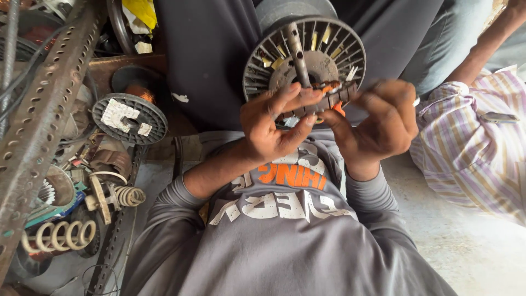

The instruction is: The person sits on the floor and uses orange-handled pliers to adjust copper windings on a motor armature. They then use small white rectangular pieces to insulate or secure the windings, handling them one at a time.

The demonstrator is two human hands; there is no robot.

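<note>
Cluttered floor — two hands (329, 123) grip one stator (304, 60).

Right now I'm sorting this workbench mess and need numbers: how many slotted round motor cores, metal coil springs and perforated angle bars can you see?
Slotted round motor cores: 2, the one both hands work on, left hand and right hand, and a smaller one at the left.
Metal coil springs: 2, and.
Perforated angle bars: 1.
Total: 5
</note>
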